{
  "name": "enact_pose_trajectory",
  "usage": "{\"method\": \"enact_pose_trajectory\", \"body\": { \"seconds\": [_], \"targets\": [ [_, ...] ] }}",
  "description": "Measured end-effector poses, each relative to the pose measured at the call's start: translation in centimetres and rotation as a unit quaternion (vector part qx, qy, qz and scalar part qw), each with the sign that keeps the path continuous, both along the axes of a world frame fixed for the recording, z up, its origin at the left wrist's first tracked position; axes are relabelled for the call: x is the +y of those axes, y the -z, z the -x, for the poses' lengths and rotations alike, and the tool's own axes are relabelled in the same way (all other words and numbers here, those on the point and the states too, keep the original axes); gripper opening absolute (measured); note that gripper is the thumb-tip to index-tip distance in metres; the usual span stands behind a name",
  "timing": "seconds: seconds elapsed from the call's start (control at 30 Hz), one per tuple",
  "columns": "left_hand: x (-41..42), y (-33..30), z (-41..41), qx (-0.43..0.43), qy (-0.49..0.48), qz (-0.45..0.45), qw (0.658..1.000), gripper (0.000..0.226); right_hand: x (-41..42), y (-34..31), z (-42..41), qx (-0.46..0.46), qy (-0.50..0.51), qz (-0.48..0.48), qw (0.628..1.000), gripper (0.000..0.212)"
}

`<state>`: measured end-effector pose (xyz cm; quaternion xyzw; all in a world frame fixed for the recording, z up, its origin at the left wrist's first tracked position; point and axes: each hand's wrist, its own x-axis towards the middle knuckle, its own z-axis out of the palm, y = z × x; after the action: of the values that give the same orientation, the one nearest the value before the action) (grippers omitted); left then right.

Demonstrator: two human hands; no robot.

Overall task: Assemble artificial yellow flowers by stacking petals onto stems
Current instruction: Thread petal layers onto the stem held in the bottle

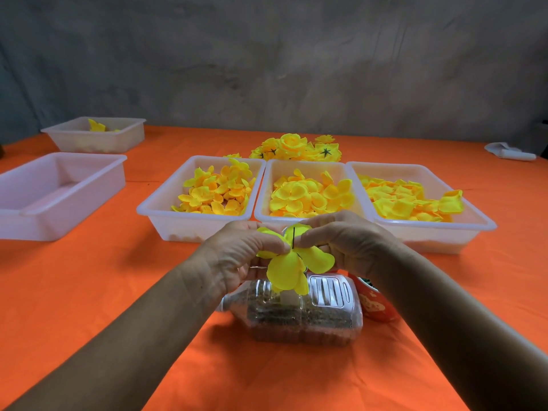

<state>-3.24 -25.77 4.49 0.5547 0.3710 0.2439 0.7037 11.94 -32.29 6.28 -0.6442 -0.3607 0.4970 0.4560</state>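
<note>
My left hand and my right hand meet above the bottle and pinch a yellow fabric petal layer from both sides. A thin dark stem sticks up through the petals between my fingertips. Three white trays behind hold loose yellow petals: a left tray, a middle tray and a right tray. Finished yellow flowers lie heaped behind the trays.
A clear plastic bottle filled with brown grain lies on its side under my hands on the orange tablecloth. A red cup stands right of it. Two more white trays sit at the left.
</note>
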Motion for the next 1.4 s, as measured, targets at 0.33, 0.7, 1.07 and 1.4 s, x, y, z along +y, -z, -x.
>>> {"method": "enact_pose_trajectory", "body": {
  "seconds": [0.33,0.7,1.07,1.4],
  "targets": [
    [-0.2,0.4,-0.1,0.025,-0.013,-0.047,0.999,0.010,0.0,-0.2,-0.2,-0.066,-0.036,0.009,0.997,0.031],
    [0.1,0.8,0.2,0.060,-0.021,-0.084,0.994,0.015,0.3,0.4,-0.3,-0.080,-0.040,0.014,0.996,0.023],
    [-0.3,1.1,-0.1,0.074,-0.041,-0.112,0.990,0.019,0.2,0.9,-0.2,-0.105,-0.042,0.008,0.994,0.030],
    [-0.3,1.2,-0.1,0.095,-0.041,-0.140,0.985,0.020,0.4,1.6,-0.5,-0.086,-0.056,0.011,0.995,0.022]
  ]
}}
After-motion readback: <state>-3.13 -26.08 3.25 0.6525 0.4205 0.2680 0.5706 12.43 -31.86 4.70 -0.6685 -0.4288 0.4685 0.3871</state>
